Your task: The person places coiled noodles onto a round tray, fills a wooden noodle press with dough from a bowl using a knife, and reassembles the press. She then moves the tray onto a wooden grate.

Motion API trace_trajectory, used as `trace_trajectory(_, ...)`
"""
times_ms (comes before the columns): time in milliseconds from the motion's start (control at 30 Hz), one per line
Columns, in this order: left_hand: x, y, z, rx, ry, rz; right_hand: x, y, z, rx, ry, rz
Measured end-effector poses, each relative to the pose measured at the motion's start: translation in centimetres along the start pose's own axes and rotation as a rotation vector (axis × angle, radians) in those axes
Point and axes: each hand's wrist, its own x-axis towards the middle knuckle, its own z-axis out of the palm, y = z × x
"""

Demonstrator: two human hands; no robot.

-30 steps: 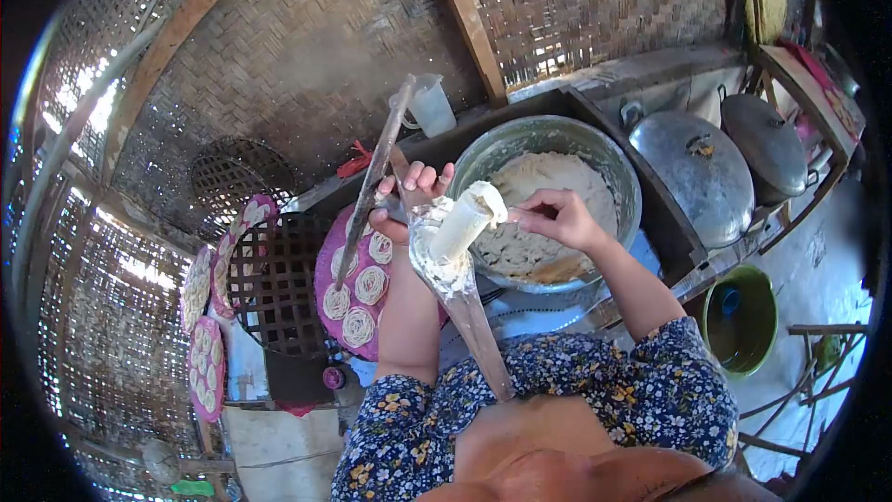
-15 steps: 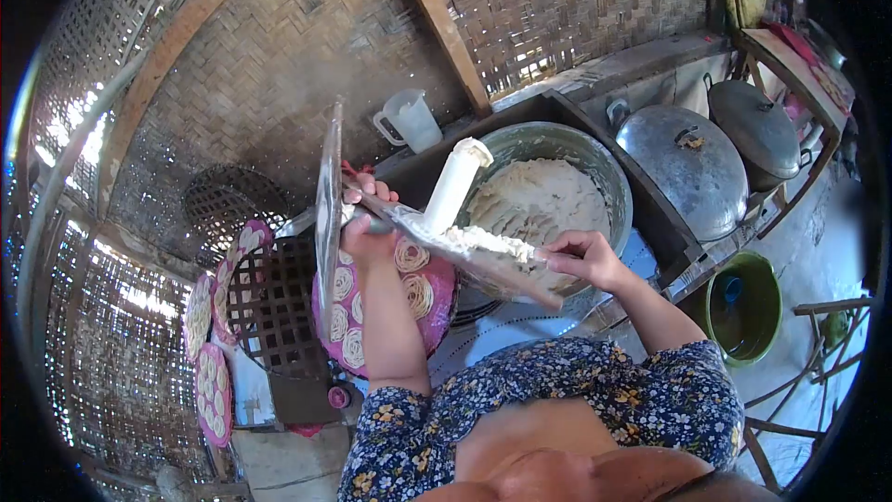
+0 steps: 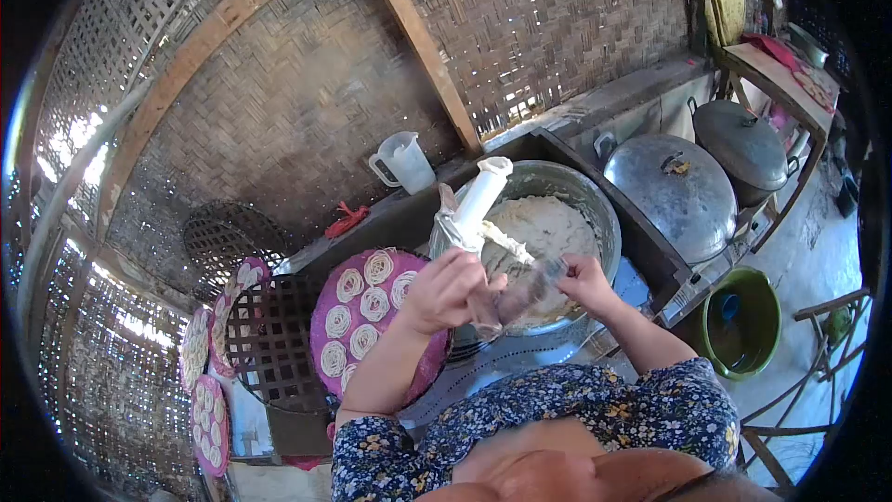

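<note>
My left hand [image 3: 444, 290] is closed around the lower part of a long-armed dough press, whose white tube [image 3: 483, 193] tilts up above the fingers. Pale dough [image 3: 506, 242] sticks out along the press. My right hand [image 3: 589, 286] is pinched at the far side of the press; a greyish piece at its fingertips is smeared by motion, so I cannot make it out. Beneath both hands stands a large metal basin [image 3: 609, 214] of pale dough [image 3: 548, 228]. Left of my left hand, a round pink tray [image 3: 327, 316] carries several coiled dough nests [image 3: 373, 303].
A clear plastic jug [image 3: 406, 164] stands by the woven wall, near a red cloth-like item [image 3: 347, 220]. Lidded pots [image 3: 671, 195] are at the right, above a green bucket [image 3: 741, 363]. A dark lattice basket [image 3: 279, 344] and more pink trays [image 3: 210, 423] lie left.
My left hand has moved right and down with the press, turning it, and uncovers more of the pink tray. The press's long arms have swung away from the left. My right hand stays nearly in place.
</note>
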Motion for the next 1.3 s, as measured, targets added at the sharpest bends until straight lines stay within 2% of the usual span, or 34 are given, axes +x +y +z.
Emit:
trace_trajectory(33,-0.4,-0.1,0.4,0.142,-0.008,0.144,-0.1,0.5,0.1,-0.001,0.020,-0.009)
trace_trajectory(133,-0.7,-0.1,0.7,0.280,-0.048,0.249,-0.6,1.1,0.6,0.046,0.058,0.007)
trace_trajectory(433,-1.0,0.2,0.5,0.262,-0.064,0.242,-2.2,0.1,1.1,-0.003,0.120,-0.064)
trace_trajectory(533,-0.8,0.3,0.1,0.255,-0.061,0.221,-2.7,0.0,1.2,-0.028,0.123,0.002)
trace_trajectory(633,-1.0,0.1,0.0,0.289,-0.077,0.233,-3.1,0.2,1.5,-0.152,0.150,-0.108)
trace_trajectory(733,-1.9,0.0,0.5,0.330,-0.148,0.246,-3.2,-0.7,1.5,-0.137,0.099,-0.038)
trace_trajectory(933,-1.5,0.2,0.1,0.226,-0.165,0.177,-2.5,-2.1,0.8,-0.130,0.105,-0.198)
trace_trajectory(1033,-1.6,-0.2,-0.7,0.068,0.060,-0.059,-1.5,-0.3,-1.6,-0.258,0.122,-0.124)
trace_trajectory(1067,-4.3,-1.2,-0.3,-0.168,0.022,-0.409,-1.6,-0.3,-2.5,-0.318,0.156,-0.114)
trace_trajectory(1100,-5.0,-1.4,-1.3,-0.630,0.048,-0.675,-1.4,-0.1,-3.4,-0.287,0.194,-0.105)
trace_trajectory(1133,-5.3,-1.5,-2.4,-1.059,0.202,-0.962,-1.3,0.1,-4.2,-0.255,0.231,-0.095)
trace_trajectory(1200,-4.6,-1.9,-4.5,-1.741,0.560,-0.939,-1.3,-0.7,-4.9,-0.176,0.240,-0.080)
trace_trajectory(1267,-4.0,-2.6,-6.1,-1.142,0.612,-0.662,-1.3,-1.9,-4.8,-0.036,0.196,-0.069)
trace_trajectory(1300,-3.3,-2.4,-7.5,-0.552,0.517,-0.535,-1.2,-2.4,-4.5,-0.007,0.171,-0.039)
